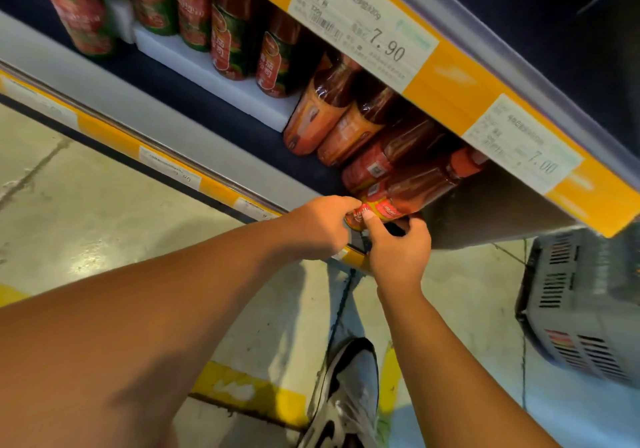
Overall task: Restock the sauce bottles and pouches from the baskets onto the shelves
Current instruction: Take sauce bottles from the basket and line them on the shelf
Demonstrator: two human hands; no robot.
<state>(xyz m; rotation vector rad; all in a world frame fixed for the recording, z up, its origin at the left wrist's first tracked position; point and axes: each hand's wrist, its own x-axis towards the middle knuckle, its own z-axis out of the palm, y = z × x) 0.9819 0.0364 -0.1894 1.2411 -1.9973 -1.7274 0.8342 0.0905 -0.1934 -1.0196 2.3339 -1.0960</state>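
Red-labelled and dark with sauce, the sauce bottle [412, 193] we are handling stands at the front right end of the shelf [221, 125], last in a row of similar bottles. Our left hand [320, 225] curls round its base from the left, thumb and fingers closed on the label. Our right hand [398, 253] meets it from below and the right, thumb pressed on the label and fingers curled under the base, so both hands are holding the same bottle. Just behind it stand the orange-labelled bottles [322, 118], touching one another, and further left the green-labelled bottles [228, 42] sit on a white riser [221, 76]. Above runs a yellow price strip [446, 90] with tags reading 7.90 and 7.00. To our right a grey basket [581, 305] rests on the floor [104, 212], well apart from the shelf edge, and our shoe [349, 395] shows below.
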